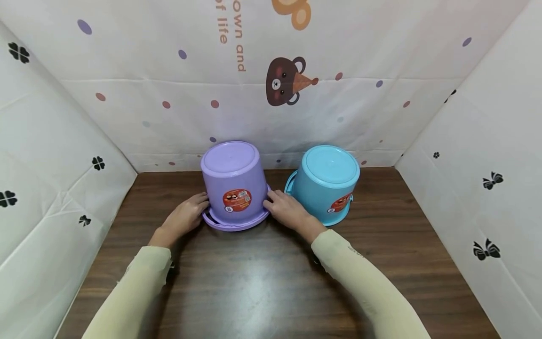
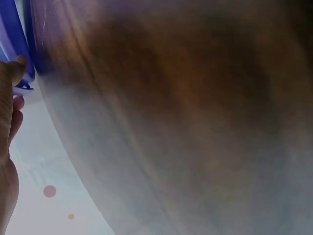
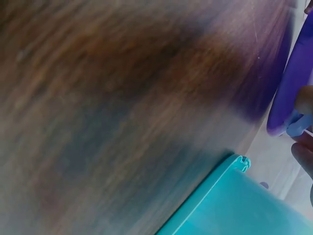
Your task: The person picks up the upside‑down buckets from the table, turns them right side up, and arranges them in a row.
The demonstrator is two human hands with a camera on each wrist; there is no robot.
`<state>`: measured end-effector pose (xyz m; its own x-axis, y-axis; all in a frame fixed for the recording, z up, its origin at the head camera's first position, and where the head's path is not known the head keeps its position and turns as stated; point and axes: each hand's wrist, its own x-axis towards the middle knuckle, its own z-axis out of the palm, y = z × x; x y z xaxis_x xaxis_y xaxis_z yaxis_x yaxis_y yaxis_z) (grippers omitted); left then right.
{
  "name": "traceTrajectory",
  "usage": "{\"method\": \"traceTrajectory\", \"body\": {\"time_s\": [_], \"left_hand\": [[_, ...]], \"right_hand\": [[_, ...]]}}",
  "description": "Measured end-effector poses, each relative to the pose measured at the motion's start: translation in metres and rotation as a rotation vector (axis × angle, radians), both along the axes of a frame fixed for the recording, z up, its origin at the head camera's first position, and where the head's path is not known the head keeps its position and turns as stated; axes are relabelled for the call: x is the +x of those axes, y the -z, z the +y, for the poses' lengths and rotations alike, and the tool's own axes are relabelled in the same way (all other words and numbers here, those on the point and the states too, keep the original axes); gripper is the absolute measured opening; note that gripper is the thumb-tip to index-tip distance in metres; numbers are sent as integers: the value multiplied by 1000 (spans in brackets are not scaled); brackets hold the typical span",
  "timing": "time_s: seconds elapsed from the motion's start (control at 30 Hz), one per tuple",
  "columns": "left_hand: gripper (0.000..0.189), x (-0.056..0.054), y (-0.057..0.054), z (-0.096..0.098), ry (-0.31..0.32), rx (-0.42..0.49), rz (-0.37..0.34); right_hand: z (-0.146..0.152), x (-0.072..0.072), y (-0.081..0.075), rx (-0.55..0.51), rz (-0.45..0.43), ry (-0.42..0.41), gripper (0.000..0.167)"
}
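Note:
An upside-down purple bucket [image 1: 235, 197] with a red label is between both hands, its base facing up. My left hand [image 1: 186, 216] grips its left side low at the rim; in the left wrist view the thumb lies on the purple rim [image 2: 14, 39] with fingertips below it. On the opposite side my right hand [image 1: 289, 209] pinches the rim near the handle joint, and the right wrist view shows the purple rim [image 3: 288, 93] standing apart from the tabletop. The purple handle [image 1: 216, 225] lies along the front of the rim.
Close to the right hand, an upside-down light blue bucket [image 1: 326, 188] rests on the dark wooden table [image 1: 237, 282], its handle [image 1: 290, 182] hanging at the left. Patterned white sheets form a back wall [image 1: 127, 113] and side walls [image 1: 461, 155] around the table.

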<state>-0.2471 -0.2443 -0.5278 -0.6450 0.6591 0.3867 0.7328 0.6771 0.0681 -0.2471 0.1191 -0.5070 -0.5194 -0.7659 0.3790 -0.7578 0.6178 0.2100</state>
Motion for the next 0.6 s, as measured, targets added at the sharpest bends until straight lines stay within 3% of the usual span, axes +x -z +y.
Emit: {"method": "traceTrajectory", "body": {"time_s": [0.23, 0.4, 0.6], "left_hand": [[31, 3, 0, 0, -23, -8, 1], [34, 7, 0, -1, 3, -5, 47], [33, 12, -1, -1, 36, 11, 83]], "right_hand": [[2, 1, -1, 20, 19, -12, 12], [6, 1, 2, 37, 54, -36, 10], [11, 3, 4, -14, 39, -61, 10]]}}
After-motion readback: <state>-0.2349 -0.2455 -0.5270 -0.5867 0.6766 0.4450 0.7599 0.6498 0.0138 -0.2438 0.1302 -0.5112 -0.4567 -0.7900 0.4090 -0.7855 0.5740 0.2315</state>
